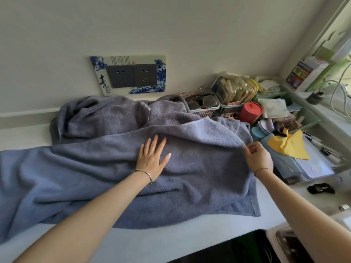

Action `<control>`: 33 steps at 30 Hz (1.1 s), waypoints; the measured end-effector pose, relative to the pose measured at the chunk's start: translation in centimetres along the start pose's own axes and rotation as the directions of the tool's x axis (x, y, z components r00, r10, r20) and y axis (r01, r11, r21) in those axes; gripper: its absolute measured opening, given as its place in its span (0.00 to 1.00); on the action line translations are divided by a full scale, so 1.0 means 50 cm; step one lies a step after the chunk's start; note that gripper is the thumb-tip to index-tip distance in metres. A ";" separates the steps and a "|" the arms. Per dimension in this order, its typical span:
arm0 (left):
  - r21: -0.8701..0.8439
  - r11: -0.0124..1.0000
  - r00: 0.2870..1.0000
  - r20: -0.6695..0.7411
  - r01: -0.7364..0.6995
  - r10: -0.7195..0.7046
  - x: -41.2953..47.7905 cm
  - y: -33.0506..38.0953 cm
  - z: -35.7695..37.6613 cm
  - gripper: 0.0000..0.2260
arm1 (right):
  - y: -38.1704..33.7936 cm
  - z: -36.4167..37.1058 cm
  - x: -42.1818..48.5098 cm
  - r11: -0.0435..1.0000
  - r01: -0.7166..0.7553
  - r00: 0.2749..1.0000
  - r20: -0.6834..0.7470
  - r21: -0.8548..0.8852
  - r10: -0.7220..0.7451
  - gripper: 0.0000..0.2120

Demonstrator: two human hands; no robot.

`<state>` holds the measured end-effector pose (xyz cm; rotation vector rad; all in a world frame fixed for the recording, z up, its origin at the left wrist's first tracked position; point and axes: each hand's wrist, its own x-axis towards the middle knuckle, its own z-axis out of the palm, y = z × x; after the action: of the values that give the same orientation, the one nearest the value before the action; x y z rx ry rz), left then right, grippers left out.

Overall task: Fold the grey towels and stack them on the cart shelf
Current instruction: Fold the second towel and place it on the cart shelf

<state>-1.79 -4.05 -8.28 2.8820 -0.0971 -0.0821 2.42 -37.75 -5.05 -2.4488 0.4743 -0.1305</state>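
on the surface [171,243]: grey towel [95,168], spread and rumpled. my left hand [152,156], flat and spread, pins its middle; my right hand [257,156] pinches the right hem. i'd pull taut, align edges, then fold.

You face a plain off-white wall [171,25]; take the double socket plate [131,75], framed in blue-and-white flowers, as your mark. Below the plate a pale countertop [171,240] runs toward you. Right of the plate, the far corner is crowded with small baskets [204,110], a red tub [250,111] and a yellow cloth [288,147]. Farther right again, daylight comes through a window [341,109] above a pale green sill [326,118].
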 end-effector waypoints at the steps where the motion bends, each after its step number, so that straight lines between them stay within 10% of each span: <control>1: 0.007 1.000 1.000 -0.011 0.005 -0.005 0.003 -0.001 -0.006 0.41 | -0.011 0.004 0.005 0.999 0.018 0.999 -0.028 0.032 -0.017 0.13; 14: -0.137 0.989 0.951 -0.292 0.060 -0.098 0.092 -0.076 -0.052 0.20 | -0.127 0.051 0.092 0.964 0.266 0.952 0.161 -0.020 -0.259 0.14; 18: -0.210 0.976 0.929 -0.369 -0.063 -0.020 0.097 -0.107 -0.092 0.03 | -0.129 0.023 0.103 0.913 0.298 0.955 -0.081 0.278 -0.287 0.05; 22: -0.331 0.924 0.870 -0.493 -0.193 0.006 0.161 -0.067 -0.163 0.05 | -0.126 0.000 0.145 0.951 0.205 0.975 -0.133 0.231 -0.178 0.05; 28: -0.206 0.976 0.942 -0.306 0.072 -0.134 0.250 -0.039 -0.150 0.14 | -0.120 0.029 0.153 0.993 0.021 0.994 -0.112 0.113 -0.008 0.12; 33: -0.189 0.978 0.905 -0.426 -0.089 0.000 0.124 -0.062 -0.092 0.24 | -0.157 0.087 0.045 0.927 0.369 0.918 -0.183 0.072 -0.351 0.15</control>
<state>4.88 -0.37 -4.92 2.6188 -0.0673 0.5144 7.78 -30.30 -3.81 -2.4066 0.0750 -0.5059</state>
